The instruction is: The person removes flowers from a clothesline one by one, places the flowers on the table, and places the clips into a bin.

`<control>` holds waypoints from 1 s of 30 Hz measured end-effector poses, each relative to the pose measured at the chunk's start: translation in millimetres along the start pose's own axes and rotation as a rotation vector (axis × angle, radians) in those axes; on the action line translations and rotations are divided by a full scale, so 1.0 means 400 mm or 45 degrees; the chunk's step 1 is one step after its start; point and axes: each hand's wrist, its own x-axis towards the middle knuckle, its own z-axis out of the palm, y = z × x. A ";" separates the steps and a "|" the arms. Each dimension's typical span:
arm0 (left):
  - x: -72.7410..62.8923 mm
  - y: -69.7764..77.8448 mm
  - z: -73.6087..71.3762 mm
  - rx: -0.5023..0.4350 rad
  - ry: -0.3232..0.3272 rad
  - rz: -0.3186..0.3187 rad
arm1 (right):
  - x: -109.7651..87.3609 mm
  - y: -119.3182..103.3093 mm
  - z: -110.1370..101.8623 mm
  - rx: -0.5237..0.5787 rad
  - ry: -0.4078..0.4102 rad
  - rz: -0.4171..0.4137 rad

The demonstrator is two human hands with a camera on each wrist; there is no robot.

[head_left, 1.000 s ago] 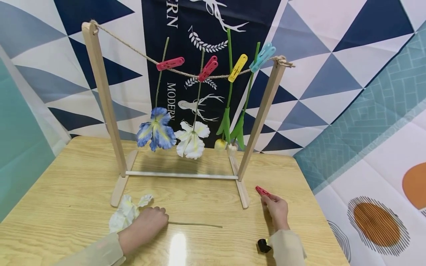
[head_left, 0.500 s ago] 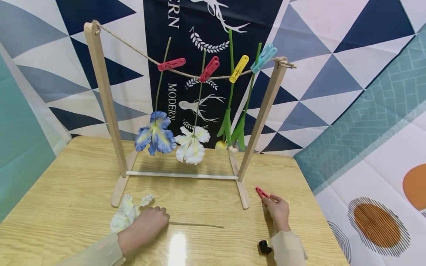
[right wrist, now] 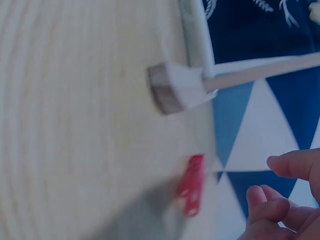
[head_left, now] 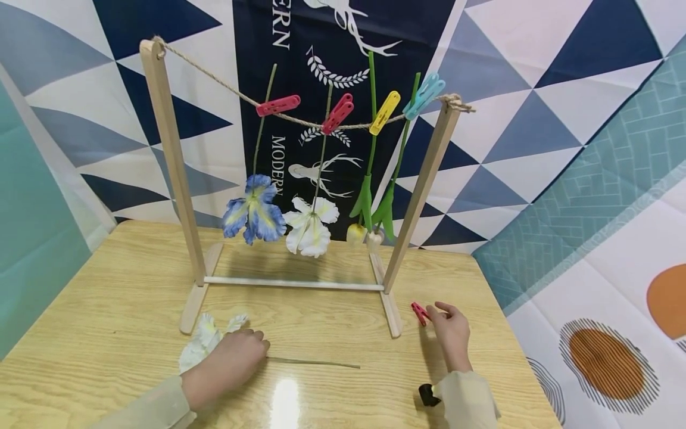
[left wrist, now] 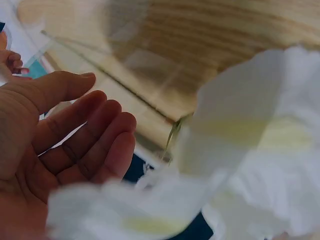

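Petals [left wrist: 245,145] partly hide slack left grip [head_left: 229,360] — loose right grip [head_left: 451,333] apparently clear of clothespin [right wrist: 193,182].

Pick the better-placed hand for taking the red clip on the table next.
Right, probably: the right hand is beside the red clip, thumb and fingers parted. The left hand is farther off, by the unhung white flower.

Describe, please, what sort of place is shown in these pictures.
Perhaps an indoor corner arranged for tabletop work: there is a wooden table, a rack with flowers pegged to its rope, and patterned coverings behind.
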 end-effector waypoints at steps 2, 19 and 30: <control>0.001 -0.009 -0.016 -0.060 0.043 -0.010 | -0.005 -0.020 0.000 0.016 0.035 -0.039; 0.042 -0.166 -0.257 -0.162 0.380 -0.179 | -0.124 -0.302 -0.031 0.155 0.060 -0.449; 0.090 -0.235 -0.361 -0.168 0.560 -0.300 | -0.177 -0.475 -0.025 0.272 -0.086 -0.774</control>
